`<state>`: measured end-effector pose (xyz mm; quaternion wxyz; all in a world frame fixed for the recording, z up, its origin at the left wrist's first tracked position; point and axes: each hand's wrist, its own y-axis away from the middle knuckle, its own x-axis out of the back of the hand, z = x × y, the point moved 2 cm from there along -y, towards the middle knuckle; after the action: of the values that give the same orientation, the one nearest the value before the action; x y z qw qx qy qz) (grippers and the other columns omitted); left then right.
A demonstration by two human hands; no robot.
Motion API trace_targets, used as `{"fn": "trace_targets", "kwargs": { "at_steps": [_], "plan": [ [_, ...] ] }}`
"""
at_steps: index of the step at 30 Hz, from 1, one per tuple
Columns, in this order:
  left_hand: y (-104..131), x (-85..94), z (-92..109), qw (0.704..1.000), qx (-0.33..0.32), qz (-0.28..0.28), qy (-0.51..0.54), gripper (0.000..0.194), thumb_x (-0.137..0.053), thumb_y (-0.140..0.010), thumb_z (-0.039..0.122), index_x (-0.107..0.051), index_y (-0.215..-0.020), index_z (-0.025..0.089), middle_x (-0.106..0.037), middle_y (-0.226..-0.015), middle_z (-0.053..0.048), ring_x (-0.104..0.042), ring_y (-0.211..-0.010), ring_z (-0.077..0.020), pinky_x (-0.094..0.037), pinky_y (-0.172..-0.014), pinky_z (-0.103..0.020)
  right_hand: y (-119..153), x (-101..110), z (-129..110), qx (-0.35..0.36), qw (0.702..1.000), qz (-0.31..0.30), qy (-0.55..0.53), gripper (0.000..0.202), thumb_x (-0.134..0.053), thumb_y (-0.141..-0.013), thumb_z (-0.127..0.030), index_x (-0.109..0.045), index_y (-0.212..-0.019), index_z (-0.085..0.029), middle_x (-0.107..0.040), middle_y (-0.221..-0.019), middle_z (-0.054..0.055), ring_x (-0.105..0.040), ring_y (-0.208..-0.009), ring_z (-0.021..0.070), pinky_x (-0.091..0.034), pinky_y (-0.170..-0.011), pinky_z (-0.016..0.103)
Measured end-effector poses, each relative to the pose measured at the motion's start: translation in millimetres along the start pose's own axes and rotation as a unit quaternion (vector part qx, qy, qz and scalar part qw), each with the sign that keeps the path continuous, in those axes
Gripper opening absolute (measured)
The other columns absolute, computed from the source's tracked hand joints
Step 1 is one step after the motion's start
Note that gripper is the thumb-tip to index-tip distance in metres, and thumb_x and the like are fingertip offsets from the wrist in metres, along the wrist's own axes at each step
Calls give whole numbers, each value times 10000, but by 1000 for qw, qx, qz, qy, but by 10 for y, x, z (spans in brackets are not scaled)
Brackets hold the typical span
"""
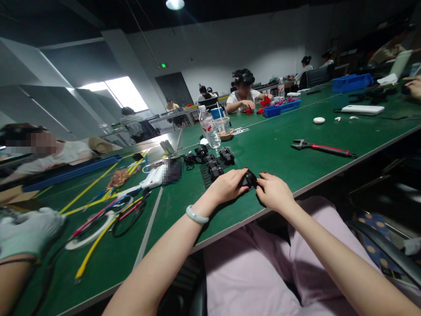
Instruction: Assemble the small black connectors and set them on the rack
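A small black part (249, 179) lies on the green table (272, 153) between my two hands. My left hand (227, 185), below a pale bangle (196, 215), has its thumb and fingers round the part's left side. At its right side, the fingertips of my right hand (273, 189) touch or nearly touch the part; that hand's fingers are partly bent, and whether they grip it is unclear. Just beyond my left hand, several black pieces (215, 166) sit in a cluster.
A water bottle (209, 127) and a cup (223, 125) stand behind the black pieces. An adjustable wrench (324, 148) lies to the right. Cables (98, 245) spread on the left near another person's gloved hand (29, 232). Blue trays (283, 107) are farther off.
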<state>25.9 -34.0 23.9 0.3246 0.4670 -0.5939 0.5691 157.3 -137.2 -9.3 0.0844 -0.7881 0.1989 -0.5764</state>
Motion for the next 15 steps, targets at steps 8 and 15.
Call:
{"fn": "trace_targets", "kwargs": {
  "at_steps": [8,15],
  "plan": [
    [-21,-24,-7,1000,6,9,8,540,-505,-787,365,-324,-1220,99,-521,-1136,-156,-529,-1035,-229,-463,-883,-369,-3,9,7,4,1000,10,-4,349,-363,-801,-264,-594,-1049,-178,-517,-1194,105,-467,-1103,206,-338,-938,310],
    [-21,-46,-7,1000,13,10,9,561,-507,-782,385,-323,-1221,89,-523,-1134,-162,-531,-1032,-230,-462,-886,-363,-2,-2,17,9,1000,23,-12,348,-379,-778,-234,-602,-1035,-159,-522,-1182,119,-469,-1096,210,-342,-934,312]
  ]
}}
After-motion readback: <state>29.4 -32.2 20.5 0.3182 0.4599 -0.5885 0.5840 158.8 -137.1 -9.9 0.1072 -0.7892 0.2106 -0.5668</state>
